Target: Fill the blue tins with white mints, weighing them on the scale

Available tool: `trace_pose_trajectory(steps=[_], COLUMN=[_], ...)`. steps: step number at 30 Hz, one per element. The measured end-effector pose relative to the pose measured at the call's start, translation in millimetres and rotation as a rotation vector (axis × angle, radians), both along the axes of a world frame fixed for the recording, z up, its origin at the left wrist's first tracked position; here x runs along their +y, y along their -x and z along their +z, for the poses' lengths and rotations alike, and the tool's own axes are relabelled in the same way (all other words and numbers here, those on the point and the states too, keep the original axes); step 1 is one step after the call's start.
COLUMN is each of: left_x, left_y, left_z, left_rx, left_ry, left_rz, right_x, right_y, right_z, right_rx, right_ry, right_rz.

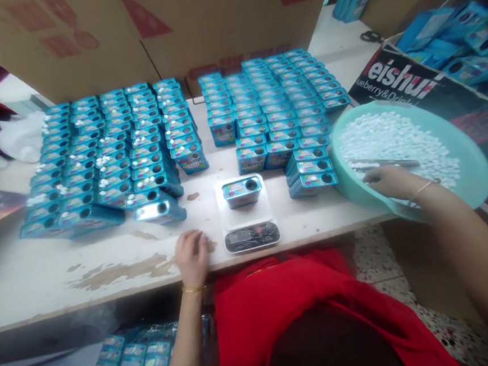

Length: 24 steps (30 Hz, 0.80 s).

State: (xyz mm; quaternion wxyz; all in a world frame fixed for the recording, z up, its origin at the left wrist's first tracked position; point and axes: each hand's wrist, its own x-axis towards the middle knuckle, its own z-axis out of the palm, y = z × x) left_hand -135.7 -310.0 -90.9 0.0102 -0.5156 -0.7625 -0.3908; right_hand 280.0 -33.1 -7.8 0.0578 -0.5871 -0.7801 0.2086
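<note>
The blue box [242, 193] stands on the platform of the white scale [247, 222], near the front edge of the bench [305, 223]. A dark round opening shows at the right end of its top face.

Left hand [192, 257]: rests at the bench edge, left of the scale and apart from it. Its grip is relaxed, fingers loosely bent, with no object visible in it.

Right hand [384, 182]: is inside the green basin [477, 168], at the white pellets [393, 133], beside a long metal tool [391, 163]. Its fingers are curled downward; whether this grip has hold of pellets or the tool cannot be determined.

Rows of blue boxes [117, 174] occupy the bench's left side; white pellets lie on many of their tops. Further rows [271, 106] stand behind and right of the scale.
</note>
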Motion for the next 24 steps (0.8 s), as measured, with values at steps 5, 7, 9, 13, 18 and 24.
trace_pose_trajectory(steps=[5, 7, 9, 13, 18, 24], left_x=[1.0, 1.2, 1.1, 0.8, 0.4, 0.1], left_y=[0.9, 1.4, 1.6, 1.3, 0.9, 2.0], left_z=[-0.7, -0.8, -0.9, -0.1, 0.9, -0.4], left_rx=[0.001, 0.009, 0.015, 0.018, 0.004, 0.008], left_ry=[0.012, 0.015, 0.013, 0.004, 0.016, 0.004], left_rz=[0.009, 0.003, -0.004, -0.006, -0.001, -0.012], right_x=[-6.4, -15.5, -26.6, -44.3, -52.4, -51.8], right_y=[4.6, 24.8, 54.2, 122.0, 193.0, 234.6], right_z=[39.4, 62.6, 83.8, 107.7, 105.4, 99.0], right_rx=[-0.061, 0.096, 0.319, 0.644, 0.648, 0.213], right_ry=[0.156, 0.151, 0.186, 0.34, 0.404, 0.123], right_rz=[-0.176, -0.251, -0.249, -0.001, 0.334, 0.614])
